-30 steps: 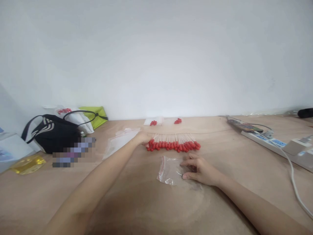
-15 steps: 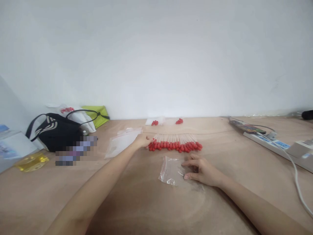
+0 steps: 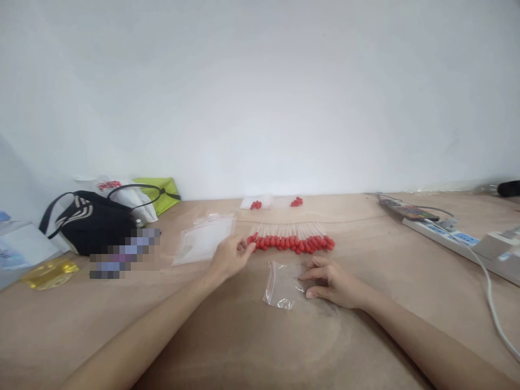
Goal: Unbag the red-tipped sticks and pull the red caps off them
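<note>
A row of thin pale sticks with rounded red tips (image 3: 290, 242) lies across the middle of the table, tips towards me. At its left end is my left hand (image 3: 231, 257), thumb and fingers pinched at a red-tipped stick; the fingertips are partly hidden. My right hand (image 3: 339, 284) rests on the right part of a clear zip bag (image 3: 280, 290), thumb and bent fingers apart. The bag lies flat in front of the row, its red-lined seal at the left.
Flat zip bags (image 3: 205, 235) lie left of the row. Two small red clusters (image 3: 255, 205) (image 3: 297, 201) on clear bags are near the wall. Left stand a black bag (image 3: 97, 225) and a yellow pouch (image 3: 51, 273); right, a phone (image 3: 410, 210) and power strip (image 3: 442, 238).
My left hand has drawn back towards me and slightly left, at the left end of the row. My right hand stays on the clear zip bag.
</note>
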`<action>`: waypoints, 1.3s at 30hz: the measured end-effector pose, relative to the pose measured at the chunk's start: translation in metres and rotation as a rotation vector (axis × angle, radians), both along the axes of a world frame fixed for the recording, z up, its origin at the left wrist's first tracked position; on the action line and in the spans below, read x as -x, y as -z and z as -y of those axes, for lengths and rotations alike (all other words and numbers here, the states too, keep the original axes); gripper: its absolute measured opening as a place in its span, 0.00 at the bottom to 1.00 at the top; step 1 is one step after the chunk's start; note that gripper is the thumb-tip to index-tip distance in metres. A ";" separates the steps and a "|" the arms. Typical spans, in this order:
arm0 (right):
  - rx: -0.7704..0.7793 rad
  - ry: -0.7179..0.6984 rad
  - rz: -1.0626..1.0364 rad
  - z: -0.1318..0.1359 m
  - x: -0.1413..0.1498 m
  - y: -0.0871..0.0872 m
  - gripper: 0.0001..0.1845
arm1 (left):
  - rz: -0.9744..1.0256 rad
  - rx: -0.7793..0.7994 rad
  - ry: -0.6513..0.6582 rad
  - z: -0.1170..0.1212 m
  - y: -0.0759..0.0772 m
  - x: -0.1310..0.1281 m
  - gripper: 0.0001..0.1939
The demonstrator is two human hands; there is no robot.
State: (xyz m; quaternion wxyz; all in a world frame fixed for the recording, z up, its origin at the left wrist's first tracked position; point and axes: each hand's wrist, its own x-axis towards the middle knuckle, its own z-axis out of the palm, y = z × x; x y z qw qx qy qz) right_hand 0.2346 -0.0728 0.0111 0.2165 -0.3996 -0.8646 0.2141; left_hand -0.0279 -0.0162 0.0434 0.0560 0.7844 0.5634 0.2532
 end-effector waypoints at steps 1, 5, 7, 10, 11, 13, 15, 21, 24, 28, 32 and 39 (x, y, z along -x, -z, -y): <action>-0.011 -0.024 0.014 0.001 0.001 -0.002 0.19 | -0.016 -0.021 0.145 0.010 0.001 -0.003 0.15; -0.047 -0.070 0.059 0.006 0.004 -0.008 0.23 | -0.138 0.075 0.609 0.038 0.007 -0.013 0.19; -0.054 -0.100 0.123 0.010 0.005 -0.006 0.30 | -0.222 0.195 0.700 0.043 0.011 -0.013 0.23; -0.034 -0.135 0.218 0.015 0.007 0.001 0.32 | -0.133 0.275 0.569 0.044 0.020 -0.009 0.25; -0.029 -0.123 0.226 0.016 0.010 0.003 0.32 | -0.055 0.264 0.468 0.044 0.023 -0.009 0.26; -0.028 -0.063 0.221 0.018 0.016 0.005 0.31 | 0.088 0.258 0.270 0.045 0.030 -0.011 0.30; -0.034 0.005 0.204 0.021 0.024 0.005 0.30 | 0.155 0.322 0.189 0.047 0.036 -0.015 0.31; -0.043 0.020 0.131 0.023 0.032 0.001 0.27 | 0.293 0.396 0.222 0.043 0.019 0.002 0.21; -0.035 0.035 0.095 0.020 0.024 0.003 0.27 | 0.180 0.307 0.198 0.019 -0.016 0.047 0.16; -0.057 0.038 0.085 0.016 0.018 0.005 0.26 | -0.057 0.091 0.103 -0.036 -0.049 0.113 0.15; -0.077 0.033 0.092 0.015 0.019 0.005 0.26 | -0.187 0.108 -0.028 -0.084 -0.037 0.142 0.11; -0.059 0.036 0.062 0.016 0.017 0.004 0.27 | -0.116 -0.151 -0.121 -0.051 0.006 0.113 0.20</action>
